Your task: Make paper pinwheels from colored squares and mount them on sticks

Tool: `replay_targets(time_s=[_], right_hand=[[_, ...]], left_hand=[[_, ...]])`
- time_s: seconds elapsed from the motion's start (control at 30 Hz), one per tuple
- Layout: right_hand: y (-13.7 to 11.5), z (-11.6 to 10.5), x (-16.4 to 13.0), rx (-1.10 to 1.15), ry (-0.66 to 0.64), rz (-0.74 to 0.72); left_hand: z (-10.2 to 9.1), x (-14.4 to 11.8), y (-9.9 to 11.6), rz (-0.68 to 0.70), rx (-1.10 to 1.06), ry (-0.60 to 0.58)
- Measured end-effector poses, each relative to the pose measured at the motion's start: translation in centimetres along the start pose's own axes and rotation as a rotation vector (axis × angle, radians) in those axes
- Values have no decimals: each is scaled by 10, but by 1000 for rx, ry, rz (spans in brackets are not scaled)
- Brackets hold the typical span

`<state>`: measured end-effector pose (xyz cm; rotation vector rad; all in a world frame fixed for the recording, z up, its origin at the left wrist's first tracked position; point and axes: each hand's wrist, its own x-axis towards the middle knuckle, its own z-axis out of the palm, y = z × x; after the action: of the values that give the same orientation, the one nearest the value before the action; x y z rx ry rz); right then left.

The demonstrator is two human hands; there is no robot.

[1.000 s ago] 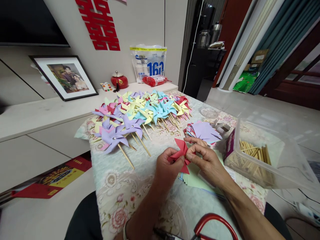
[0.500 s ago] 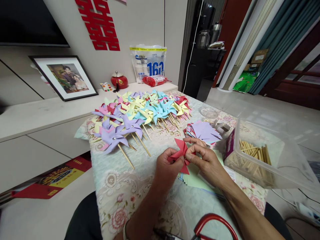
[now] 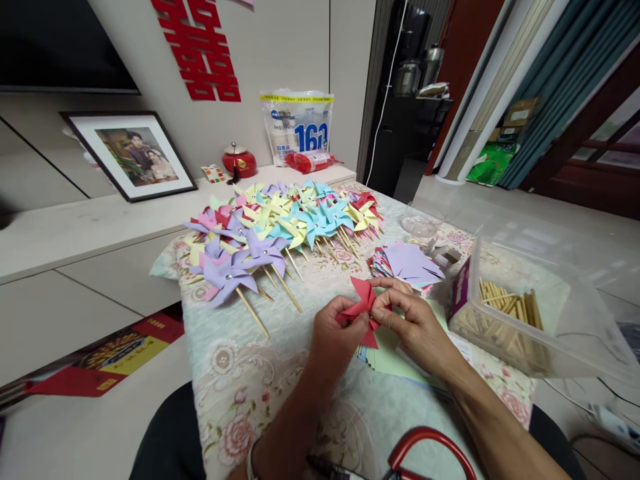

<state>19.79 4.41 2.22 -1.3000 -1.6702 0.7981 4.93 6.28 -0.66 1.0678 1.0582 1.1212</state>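
Note:
Both hands hold a red paper pinwheel (image 3: 361,308) above the near middle of the table. My left hand (image 3: 339,333) grips its left side, thumb pressed close to the centre. The thumb and index finger of my right hand (image 3: 407,320) pinch it at the middle from the right; what sits between those fingertips is mostly hidden. Under and beside the hands lie light green paper sheets (image 3: 393,357). A stack of cut purple paper (image 3: 413,263) rests just beyond my right hand. Finished pinwheels on sticks (image 3: 265,253), in purple, yellow, blue and red, cover the far left of the table.
A clear plastic box (image 3: 500,340) holding wooden sticks (image 3: 510,303) stands at the right edge. Red-handled scissors (image 3: 430,437) lie at the front near my lap. A clear round container (image 3: 420,223) sits at the back right. Behind is a ledge with a framed photo (image 3: 135,157).
Almost nothing differs. Both hands keep their hold on the red pinwheel in nearly the same place, with only a very slight shift of the view.

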Motion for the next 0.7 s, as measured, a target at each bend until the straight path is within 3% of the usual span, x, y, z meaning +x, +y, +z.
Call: replay_targets(time_s=[0.4,0.7], right_hand=[[-2,3,-2,98,-17,92],[8,4,-3,214,56,156]], left_hand=[[-1,1,-3,-23,-40,-2],[0,1,-7,-96,-116,-16]])
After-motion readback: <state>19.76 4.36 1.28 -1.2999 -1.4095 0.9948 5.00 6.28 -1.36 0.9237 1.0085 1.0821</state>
